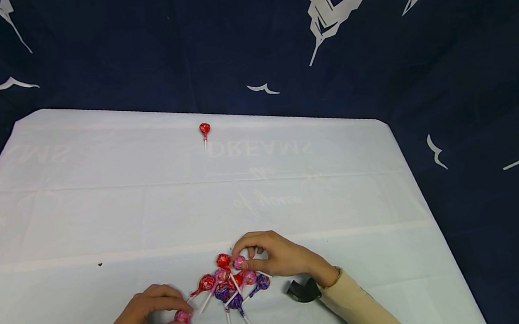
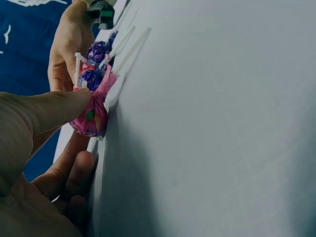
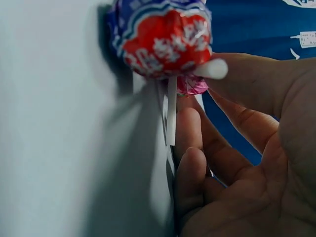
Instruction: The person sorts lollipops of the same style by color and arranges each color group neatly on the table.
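Note:
My left hand (image 1: 145, 319) pinches a pink-wrapped lollipop (image 1: 182, 316) between thumb and fingers, just left of a pile; its white stick points down toward me. In the left wrist view the thumb presses on the pink wrapper (image 2: 94, 118). At the pile's far right side my right hand (image 1: 279, 255) has thumb and forefinger on another pink lollipop (image 1: 239, 262). Red, pink and purple lollipops lie heaped between the hands, among them a purple one (image 1: 234, 301) and a red one (image 1: 206, 282). A purple-and-red lollipop (image 3: 163, 39) partly hides the right fingertips in the right wrist view.
A single red lollipop (image 1: 205, 128) lies near the far edge of the white-covered table (image 1: 104, 220). Beside my right wrist is a black curved object (image 1: 303, 290). A small dark speck (image 1: 100, 264) is at the left. Dark blue patterned cloth (image 1: 133, 48) lies beyond the table.

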A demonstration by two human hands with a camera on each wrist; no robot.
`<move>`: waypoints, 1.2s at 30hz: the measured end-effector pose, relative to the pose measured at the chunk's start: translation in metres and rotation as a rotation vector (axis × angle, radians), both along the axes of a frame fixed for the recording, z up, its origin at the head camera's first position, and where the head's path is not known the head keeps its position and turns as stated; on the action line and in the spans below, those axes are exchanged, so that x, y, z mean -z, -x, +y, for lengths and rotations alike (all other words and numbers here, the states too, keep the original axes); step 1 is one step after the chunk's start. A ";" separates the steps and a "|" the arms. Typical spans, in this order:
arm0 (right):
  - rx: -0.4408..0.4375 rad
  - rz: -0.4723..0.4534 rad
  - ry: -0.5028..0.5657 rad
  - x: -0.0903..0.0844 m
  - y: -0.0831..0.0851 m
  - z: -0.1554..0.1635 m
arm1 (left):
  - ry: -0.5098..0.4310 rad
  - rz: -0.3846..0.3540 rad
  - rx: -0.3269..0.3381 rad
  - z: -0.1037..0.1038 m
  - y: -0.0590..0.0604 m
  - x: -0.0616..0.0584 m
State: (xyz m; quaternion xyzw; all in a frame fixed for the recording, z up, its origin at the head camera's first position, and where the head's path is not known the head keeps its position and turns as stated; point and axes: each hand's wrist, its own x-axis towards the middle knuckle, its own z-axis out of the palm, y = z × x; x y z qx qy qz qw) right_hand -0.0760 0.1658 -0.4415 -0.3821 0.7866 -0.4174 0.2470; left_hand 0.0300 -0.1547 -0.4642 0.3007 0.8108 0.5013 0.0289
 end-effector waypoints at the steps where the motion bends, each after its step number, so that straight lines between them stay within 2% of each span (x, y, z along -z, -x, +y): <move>1: 0.002 -0.001 -0.004 0.000 0.000 0.000 | -0.004 -0.007 0.002 0.000 0.000 0.000; 18: -0.015 -0.020 0.016 -0.001 0.004 -0.001 | 0.007 -0.109 0.000 -0.004 0.000 -0.003; 24: 0.012 0.004 0.005 -0.004 0.011 -0.004 | 0.005 -0.114 -0.002 -0.005 -0.002 -0.002; 30: 0.051 -0.026 -0.012 -0.008 0.021 -0.008 | 0.012 -0.142 0.003 -0.005 -0.002 -0.002; 36: 0.125 -0.053 -0.027 -0.009 0.037 -0.012 | -0.018 -0.116 -0.002 -0.005 -0.002 0.000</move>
